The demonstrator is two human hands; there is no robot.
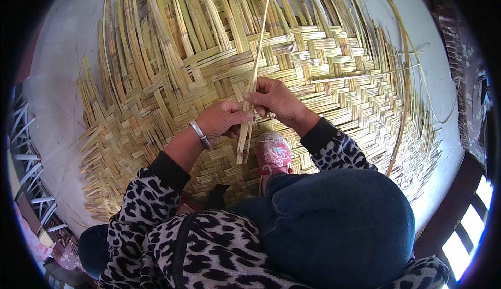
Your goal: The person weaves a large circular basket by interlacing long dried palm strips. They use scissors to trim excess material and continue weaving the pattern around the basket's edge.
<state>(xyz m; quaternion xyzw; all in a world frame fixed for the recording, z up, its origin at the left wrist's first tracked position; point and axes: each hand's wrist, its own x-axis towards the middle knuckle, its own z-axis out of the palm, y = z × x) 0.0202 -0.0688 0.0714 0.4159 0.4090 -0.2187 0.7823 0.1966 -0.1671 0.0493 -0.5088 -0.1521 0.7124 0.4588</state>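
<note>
- So there's a big woven mat (pixel 313 80) of flat yellow-green strips spread over a pale floor (pixel 62 80), and it fills most of the view. Everything below is placed relative to that mat.
- Along the mat's far and left edges, loose unwoven strip ends (pixel 151 33) fan out past the woven part.
- Off the mat's right edge a few thin stray strips (pixel 404 75) curve across the floor.
- A pink shoe (pixel 274 156) sits on the mat's near part, right under the hands, with a blue-trousered knee (pixel 334 221) covering the near edge.
- A long strip (pixel 254 75) stands nearly upright over the mat's middle, running from the top of the view down between the hands.
- Left hand (pixel 224 119): comes in from the lower left, metal bangle (pixel 199 134) at the wrist, fingers curled and pinching the strip's lower part.
- Right hand (pixel 274 98): comes in from the lower right in a leopard-print sleeve (pixel 336 148), fingers closed on the same strip just above the left hand, the two hands touching.
</note>
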